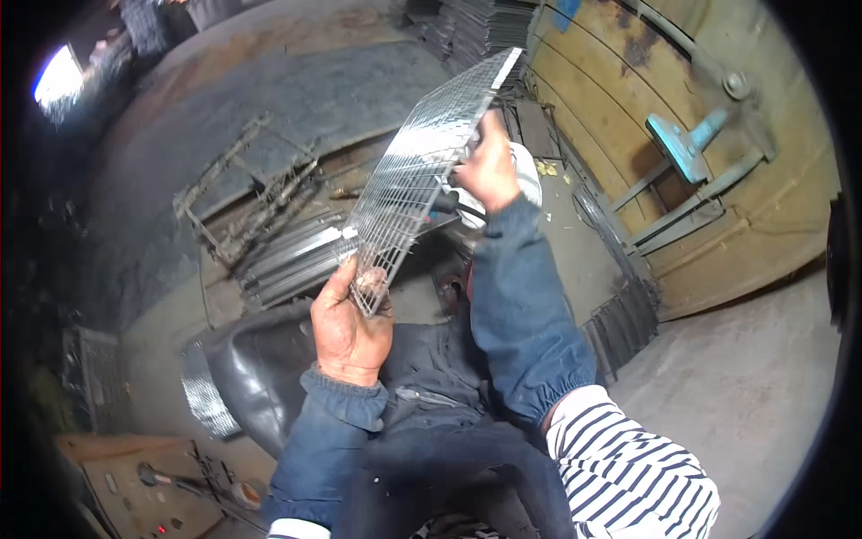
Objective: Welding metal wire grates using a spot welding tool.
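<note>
A wire mesh panel (404,171) with a fine grid and a bright metal strip along its top end stands tilted in front of me, raised above my lap. My left hand (350,332) is closed on its lower corner, the thumb in front and the fingers showing through the grid. Higher up, my right hand (492,172) grips the panel's right side near the far end; its fingertips are partly hidden. Just below that hand is a dark tool handle (444,202) with a black cable; I cannot tell whether the hand touches it.
A rusty metal frame (251,189) and a bundle of metal strips (296,256) lie on the floor ahead. Stacked dark sheets (476,31) stand at the back. On the right is a yellow metal panel (593,90) with a light-blue bracket (682,148). An orange-brown box (144,490) sits lower left.
</note>
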Motion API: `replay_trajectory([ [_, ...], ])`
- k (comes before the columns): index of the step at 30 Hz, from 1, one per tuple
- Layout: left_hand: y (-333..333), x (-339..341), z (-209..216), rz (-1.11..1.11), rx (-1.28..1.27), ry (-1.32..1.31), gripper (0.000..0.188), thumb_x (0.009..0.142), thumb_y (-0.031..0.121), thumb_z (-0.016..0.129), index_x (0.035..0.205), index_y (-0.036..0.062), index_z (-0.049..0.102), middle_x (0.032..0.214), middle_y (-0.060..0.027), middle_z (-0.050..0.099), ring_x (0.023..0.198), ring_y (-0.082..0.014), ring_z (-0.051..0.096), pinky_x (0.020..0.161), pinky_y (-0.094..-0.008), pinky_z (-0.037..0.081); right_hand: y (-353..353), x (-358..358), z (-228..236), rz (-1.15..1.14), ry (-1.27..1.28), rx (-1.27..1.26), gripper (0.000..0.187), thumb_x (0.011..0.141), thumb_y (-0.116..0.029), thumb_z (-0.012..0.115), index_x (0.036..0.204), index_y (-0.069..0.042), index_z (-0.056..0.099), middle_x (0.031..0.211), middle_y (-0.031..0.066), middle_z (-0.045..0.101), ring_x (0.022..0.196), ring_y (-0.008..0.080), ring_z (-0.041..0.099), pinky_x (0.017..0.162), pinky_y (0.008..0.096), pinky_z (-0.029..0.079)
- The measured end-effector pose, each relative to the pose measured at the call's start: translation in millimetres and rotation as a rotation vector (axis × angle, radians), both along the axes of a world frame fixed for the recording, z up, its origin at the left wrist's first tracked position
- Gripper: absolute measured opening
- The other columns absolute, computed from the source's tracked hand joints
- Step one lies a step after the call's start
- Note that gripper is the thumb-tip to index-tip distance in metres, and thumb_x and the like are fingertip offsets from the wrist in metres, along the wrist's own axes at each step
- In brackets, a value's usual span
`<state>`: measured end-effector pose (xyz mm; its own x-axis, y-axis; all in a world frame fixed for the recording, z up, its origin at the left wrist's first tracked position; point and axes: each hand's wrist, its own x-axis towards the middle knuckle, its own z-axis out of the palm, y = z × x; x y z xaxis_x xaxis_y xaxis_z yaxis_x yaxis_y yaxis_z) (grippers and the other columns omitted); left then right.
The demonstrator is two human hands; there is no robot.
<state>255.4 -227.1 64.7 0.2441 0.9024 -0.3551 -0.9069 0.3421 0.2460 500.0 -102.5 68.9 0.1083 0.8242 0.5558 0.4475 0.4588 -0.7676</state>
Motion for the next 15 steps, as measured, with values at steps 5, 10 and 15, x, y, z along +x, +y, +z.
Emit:
replay_trajectory([
  [5,4,-5,-8,-0.090,0.151,0.172,0.034,0.104,0.012,0.052,0.134,-0.0036,0.053,0.120,-0.0124,0.061,0.083,-0.0132,0.059,0.065,-0.0211,0.057,-54,-81,-14,0.176,-0.077,0.127,0.098,0.065,-0.009,0.075,0.150,0.008,0.029,0.150,0.0300,0.039,0.145,0.0433,0.035,0.123,0.0453,0.028],
  [10,23,-3,-12,-0.404,0.309,-0.055,0.032,0.109,0.016,0.041,0.129,-0.0076,0.049,0.113,-0.0156,0.064,0.091,-0.0192,0.058,0.070,-0.0249,0.061,-35,-60,5,0.002,-0.091,0.575,0.087,0.061,-0.021,0.086,0.132,0.004,0.041,0.118,0.0203,0.043,0.116,0.0361,0.048,0.103,0.0409,0.043],
  [15,25,39,4,-0.641,0.282,-0.132,0.054,0.111,0.034,0.041,0.148,-0.0049,0.039,0.110,-0.0095,0.064,0.074,-0.0136,0.050,0.059,-0.0220,0.051,-35,-4,15,-0.232,-0.297,0.710,0.095,0.048,-0.028,0.087,0.120,0.009,0.039,0.108,0.0214,0.038,0.104,0.0337,0.043,0.087,0.0397,0.044],
])
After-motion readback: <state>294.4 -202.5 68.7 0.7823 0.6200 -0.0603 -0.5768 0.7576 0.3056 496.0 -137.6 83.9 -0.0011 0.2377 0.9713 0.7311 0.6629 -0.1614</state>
